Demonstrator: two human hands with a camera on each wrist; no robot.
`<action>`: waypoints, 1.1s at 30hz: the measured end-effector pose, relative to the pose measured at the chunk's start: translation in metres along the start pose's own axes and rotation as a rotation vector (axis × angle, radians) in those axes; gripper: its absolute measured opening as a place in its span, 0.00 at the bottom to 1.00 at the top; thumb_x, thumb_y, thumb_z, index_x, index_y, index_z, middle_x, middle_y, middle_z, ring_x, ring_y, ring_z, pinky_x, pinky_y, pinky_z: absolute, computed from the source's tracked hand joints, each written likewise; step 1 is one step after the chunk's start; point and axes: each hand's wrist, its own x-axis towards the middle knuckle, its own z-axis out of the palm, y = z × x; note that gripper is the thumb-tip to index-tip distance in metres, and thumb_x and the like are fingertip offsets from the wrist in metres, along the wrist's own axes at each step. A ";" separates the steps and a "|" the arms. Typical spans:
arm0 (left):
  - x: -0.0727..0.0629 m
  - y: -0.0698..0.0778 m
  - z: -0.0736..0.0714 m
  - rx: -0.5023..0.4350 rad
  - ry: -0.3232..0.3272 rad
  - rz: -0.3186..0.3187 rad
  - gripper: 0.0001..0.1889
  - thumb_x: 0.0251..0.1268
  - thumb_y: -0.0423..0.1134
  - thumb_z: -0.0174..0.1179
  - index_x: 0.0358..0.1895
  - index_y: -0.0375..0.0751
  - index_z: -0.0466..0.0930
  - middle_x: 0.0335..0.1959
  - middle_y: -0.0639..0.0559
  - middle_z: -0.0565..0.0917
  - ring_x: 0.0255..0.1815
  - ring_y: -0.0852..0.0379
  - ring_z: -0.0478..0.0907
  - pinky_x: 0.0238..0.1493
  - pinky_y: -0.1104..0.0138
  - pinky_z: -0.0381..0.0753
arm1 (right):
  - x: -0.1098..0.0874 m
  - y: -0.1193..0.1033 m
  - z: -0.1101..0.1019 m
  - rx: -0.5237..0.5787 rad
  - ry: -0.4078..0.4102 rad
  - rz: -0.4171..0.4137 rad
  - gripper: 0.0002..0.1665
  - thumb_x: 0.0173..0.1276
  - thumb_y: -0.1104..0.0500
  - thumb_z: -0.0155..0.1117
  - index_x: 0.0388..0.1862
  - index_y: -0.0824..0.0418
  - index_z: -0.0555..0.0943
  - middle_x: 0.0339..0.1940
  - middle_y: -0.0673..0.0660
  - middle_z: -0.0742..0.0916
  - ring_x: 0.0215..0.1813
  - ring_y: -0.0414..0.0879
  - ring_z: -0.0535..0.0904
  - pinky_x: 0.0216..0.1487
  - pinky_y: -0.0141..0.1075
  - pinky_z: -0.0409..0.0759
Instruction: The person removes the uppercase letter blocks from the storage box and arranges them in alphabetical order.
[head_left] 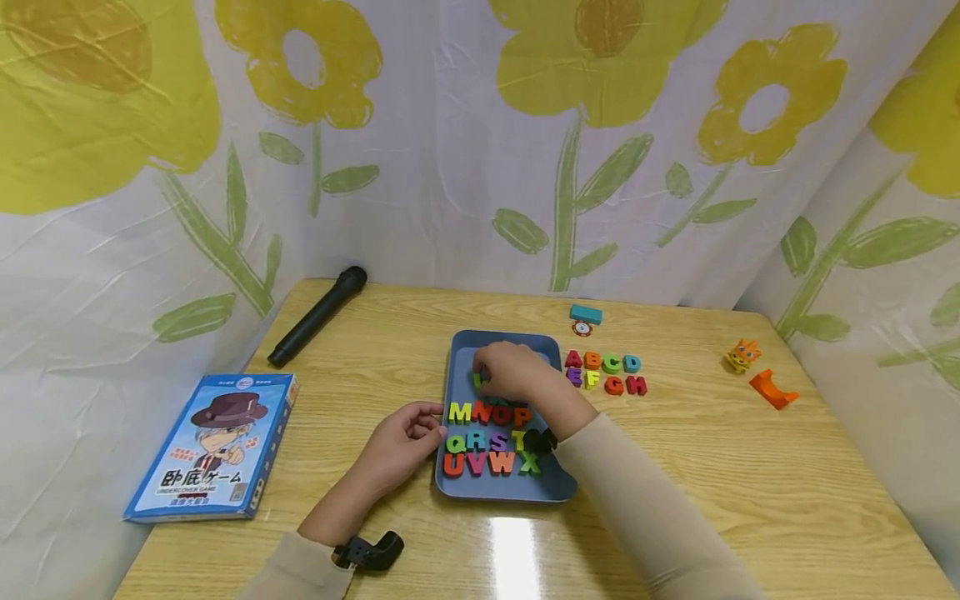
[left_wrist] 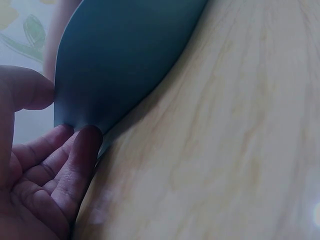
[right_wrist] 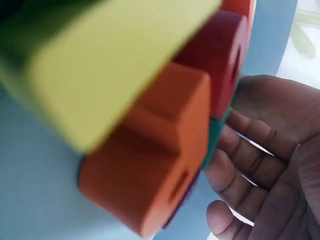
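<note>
At the bottom edge of the frame, a black wrist band (head_left: 371,552) shows over a beige sleeve on the left arm. Just above it, left of centre, the left hand (head_left: 397,446) rests its fingertips on the left wall of a blue-grey tray (head_left: 557,487); its grip is loose, with the fingers touching the rim.

The tray lies in the lower middle of the frame, on the wooden worktop (head_left: 750,483). Inside it, nearest first, are the letters U, V, W, X (head_left: 501,467), then Q, R, S, T (head_left: 476,439), then M, N, O, P (head_left: 482,412). Above those rows the right hand (head_left: 517,372) reaches in, fingers bent downward at a green letter (head_left: 477,381); whether its grip pinches that piece, I cannot tell.

At the lower left lies a blue game box (head_left: 213,446) with a hatted cartoon figure. Right of the tray sit E, F, G, H (head_left: 613,385), with A, B, C, D (head_left: 592,361) behind. Toward the right edge are a curved orange piece (head_left: 772,389) and a small orange-and-yellow figurine (head_left: 742,357).

Farther back, a black microphone (head_left: 318,318) lies left of centre, and a round chip (head_left: 582,329) sits just before a teal block (head_left: 586,314). Flower-printed cloth (head_left: 442,167) fills the top.
</note>
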 end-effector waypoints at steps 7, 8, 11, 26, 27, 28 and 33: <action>0.000 0.001 0.001 -0.002 0.001 0.001 0.17 0.76 0.39 0.69 0.64 0.42 0.85 0.46 0.49 0.87 0.42 0.57 0.82 0.46 0.68 0.82 | 0.000 0.000 0.002 -0.005 -0.007 -0.015 0.21 0.77 0.52 0.74 0.65 0.53 0.87 0.52 0.52 0.90 0.49 0.47 0.82 0.60 0.49 0.84; 0.000 0.001 0.001 -0.001 0.001 0.002 0.17 0.76 0.39 0.69 0.64 0.42 0.85 0.46 0.49 0.86 0.42 0.57 0.82 0.46 0.68 0.82 | -0.001 0.000 0.003 -0.007 -0.006 -0.016 0.21 0.77 0.52 0.74 0.65 0.53 0.87 0.52 0.52 0.90 0.49 0.47 0.82 0.59 0.49 0.84; 0.001 0.001 0.002 0.001 0.001 0.005 0.17 0.76 0.39 0.69 0.63 0.41 0.86 0.46 0.49 0.86 0.42 0.57 0.82 0.45 0.68 0.82 | -0.001 0.001 0.002 -0.003 -0.002 -0.018 0.20 0.77 0.52 0.74 0.65 0.52 0.87 0.52 0.52 0.90 0.49 0.47 0.82 0.58 0.47 0.85; 0.001 -0.001 0.001 0.021 0.000 0.010 0.18 0.76 0.39 0.69 0.65 0.43 0.85 0.47 0.49 0.86 0.44 0.57 0.83 0.49 0.66 0.83 | -0.057 0.043 -0.043 0.053 0.179 -0.067 0.20 0.74 0.59 0.75 0.62 0.62 0.87 0.39 0.54 0.84 0.40 0.49 0.76 0.47 0.45 0.77; 0.001 -0.001 0.001 0.026 0.002 0.009 0.18 0.76 0.40 0.69 0.65 0.43 0.85 0.47 0.49 0.86 0.44 0.57 0.83 0.49 0.66 0.83 | -0.063 0.050 -0.045 0.060 0.191 -0.053 0.20 0.74 0.59 0.76 0.63 0.62 0.87 0.38 0.54 0.84 0.40 0.48 0.76 0.47 0.45 0.78; 0.001 -0.001 0.001 0.028 0.003 0.009 0.19 0.76 0.40 0.69 0.65 0.43 0.85 0.48 0.49 0.86 0.44 0.57 0.83 0.50 0.66 0.83 | -0.068 0.057 -0.047 0.068 0.202 -0.037 0.21 0.74 0.59 0.76 0.63 0.62 0.87 0.37 0.54 0.84 0.39 0.48 0.76 0.46 0.45 0.78; 0.000 0.000 0.001 0.046 0.008 0.003 0.19 0.76 0.40 0.69 0.66 0.44 0.85 0.49 0.49 0.87 0.45 0.57 0.83 0.50 0.66 0.83 | -0.093 0.088 -0.047 0.104 0.219 0.035 0.18 0.73 0.60 0.76 0.59 0.63 0.87 0.37 0.55 0.85 0.37 0.49 0.78 0.44 0.45 0.81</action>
